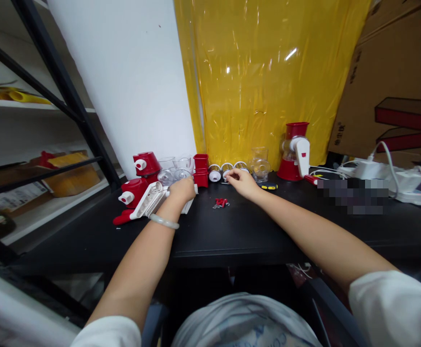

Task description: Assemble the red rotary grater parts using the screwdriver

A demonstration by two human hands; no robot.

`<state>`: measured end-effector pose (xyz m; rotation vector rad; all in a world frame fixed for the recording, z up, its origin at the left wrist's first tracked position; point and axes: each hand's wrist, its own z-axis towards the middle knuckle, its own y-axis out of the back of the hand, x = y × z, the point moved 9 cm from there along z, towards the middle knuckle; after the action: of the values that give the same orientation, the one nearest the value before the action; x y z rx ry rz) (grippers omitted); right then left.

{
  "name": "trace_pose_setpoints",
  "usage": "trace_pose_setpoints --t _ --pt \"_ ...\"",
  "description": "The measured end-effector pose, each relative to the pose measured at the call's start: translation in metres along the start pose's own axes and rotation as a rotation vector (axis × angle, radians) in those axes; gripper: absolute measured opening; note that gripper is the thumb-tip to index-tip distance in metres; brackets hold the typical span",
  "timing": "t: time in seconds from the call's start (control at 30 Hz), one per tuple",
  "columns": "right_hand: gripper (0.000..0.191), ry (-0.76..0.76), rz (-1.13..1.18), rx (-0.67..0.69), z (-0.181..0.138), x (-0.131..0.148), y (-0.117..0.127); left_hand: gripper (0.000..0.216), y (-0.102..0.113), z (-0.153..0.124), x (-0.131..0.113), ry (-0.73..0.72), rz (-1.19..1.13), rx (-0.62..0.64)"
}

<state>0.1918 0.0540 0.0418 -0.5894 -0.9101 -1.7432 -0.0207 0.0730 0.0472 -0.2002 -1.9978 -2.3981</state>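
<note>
My left hand [183, 190] is closed around a white plastic part [196, 189], mostly hidden by the fingers. Beside it lie white crank handles [150, 198] with red grips. My right hand [243, 183] reaches to the row of metal grater drums [215, 173], thumb and index finger pinched in front of the middle one; what they hold, if anything, is too small to make out. Between the hands, a small pile of red plastic pieces and metal screws [220, 203] lies on the black table [210, 236]. A yellow-black screwdriver [268, 186] rests behind my right wrist.
Red grinder bases [133, 192], clear cups [174, 166] and red hoppers [200, 166] stand at the back left. An assembled red-and-white rotary grater [294, 153] stands right of centre. White chargers and cables [373, 169] lie far right. A black-framed shelf [51, 115] borders the left.
</note>
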Motion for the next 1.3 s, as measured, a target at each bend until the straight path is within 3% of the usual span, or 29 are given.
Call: trace_pose_setpoints --t 0.33,0.57,1.3 --pt "0.01 -0.002 0.003 0.002 -0.001 0.001 0.0 0.049 0.0 -0.001 -0.001 -0.013 0.002 -0.001" --pt "0.01 -0.012 0.004 0.006 -0.001 -0.001 -0.001 0.06 -0.008 0.0 -0.002 -0.019 0.035 0.073" --pt "0.01 -0.009 -0.003 0.018 0.0 -0.002 -0.001 0.043 -0.006 -0.004 -0.006 -0.024 0.056 0.097"
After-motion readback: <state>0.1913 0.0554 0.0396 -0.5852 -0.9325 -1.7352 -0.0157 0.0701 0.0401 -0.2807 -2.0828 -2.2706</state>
